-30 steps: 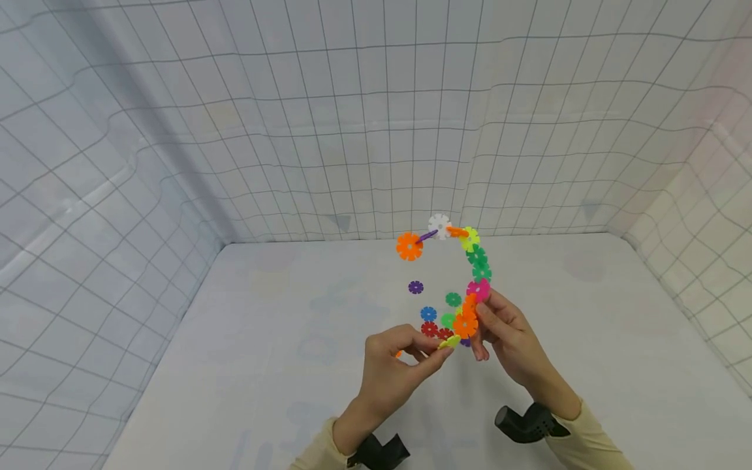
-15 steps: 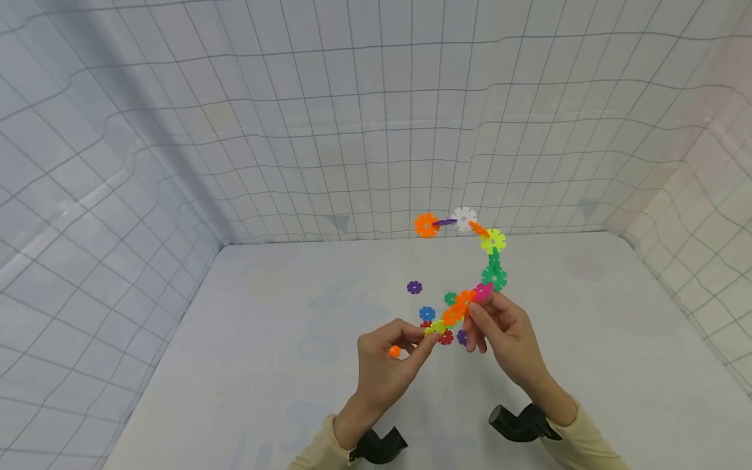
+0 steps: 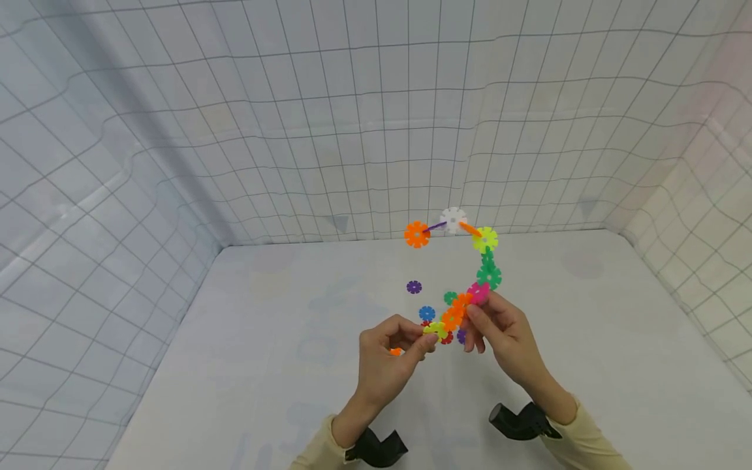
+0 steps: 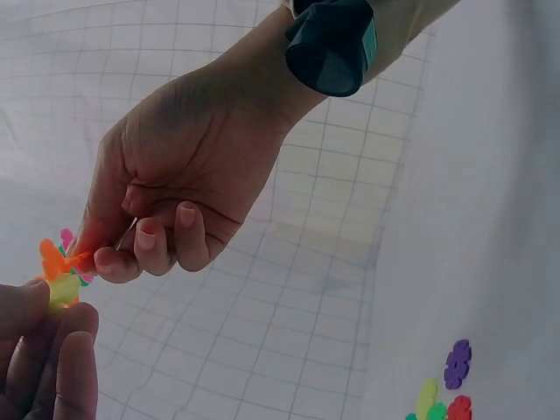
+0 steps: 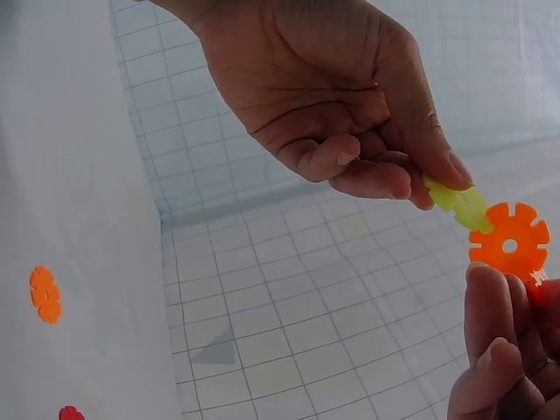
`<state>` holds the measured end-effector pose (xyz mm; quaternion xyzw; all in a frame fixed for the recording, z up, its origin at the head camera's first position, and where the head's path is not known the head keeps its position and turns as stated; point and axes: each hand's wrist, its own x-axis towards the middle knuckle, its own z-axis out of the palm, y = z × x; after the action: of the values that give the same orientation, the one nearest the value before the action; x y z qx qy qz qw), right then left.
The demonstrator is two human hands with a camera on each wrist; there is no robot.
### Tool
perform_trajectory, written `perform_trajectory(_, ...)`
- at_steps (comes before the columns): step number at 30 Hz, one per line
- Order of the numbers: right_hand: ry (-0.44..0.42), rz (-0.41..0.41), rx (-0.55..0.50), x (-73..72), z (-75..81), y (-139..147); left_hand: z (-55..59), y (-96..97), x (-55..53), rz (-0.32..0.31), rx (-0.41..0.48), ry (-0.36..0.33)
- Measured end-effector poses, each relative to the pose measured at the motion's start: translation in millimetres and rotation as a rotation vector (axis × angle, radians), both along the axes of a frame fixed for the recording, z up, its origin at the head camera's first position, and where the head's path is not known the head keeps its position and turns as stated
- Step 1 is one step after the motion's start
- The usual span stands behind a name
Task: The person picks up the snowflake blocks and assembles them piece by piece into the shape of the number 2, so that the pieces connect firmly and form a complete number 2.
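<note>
Touching the near end of the forward-arching multicoloured plastic-disc chain (image 3: 489, 278) my right hand (image 3: 510, 338) grips: yellow notched disc (image 5: 469, 207), left hand (image 3: 382, 365) pinching.

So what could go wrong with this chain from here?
The chain arches beyond the right grip with no hand on its far end, so a joint might work loose. The left grip pinches the yellow disc by its edge, so it could slip and fall near the loose discs.
</note>
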<state>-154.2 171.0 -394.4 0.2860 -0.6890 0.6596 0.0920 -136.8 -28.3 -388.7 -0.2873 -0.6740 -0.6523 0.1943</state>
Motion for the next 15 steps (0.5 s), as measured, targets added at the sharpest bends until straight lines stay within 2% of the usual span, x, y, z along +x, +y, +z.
perform_trajectory(3,0.008,-0.014,0.000,0.3,-0.9,-0.4,-14.0,-0.5,-5.1,-0.054,0.023,-0.109)
perform_trajectory(5,0.010,-0.032,0.006,1.3,-0.8,-1.4,-18.9,-0.9,-6.8,-0.103,0.044,-0.198)
perform_trajectory(7,0.018,-0.052,0.013,2.5,-0.4,-3.0,-19.0,-1.1,-6.3,-0.152,0.071,-0.295)
perform_trajectory(10,0.022,-0.072,0.005,4.7,1.1,-6.0,-18.2,-0.4,-5.3,-0.208,0.107,-0.392)
perform_trajectory(15,-0.002,-0.074,-0.039,6.9,2.2,-10.4,-19.3,1.8,-4.4,-0.241,0.170,-0.477)
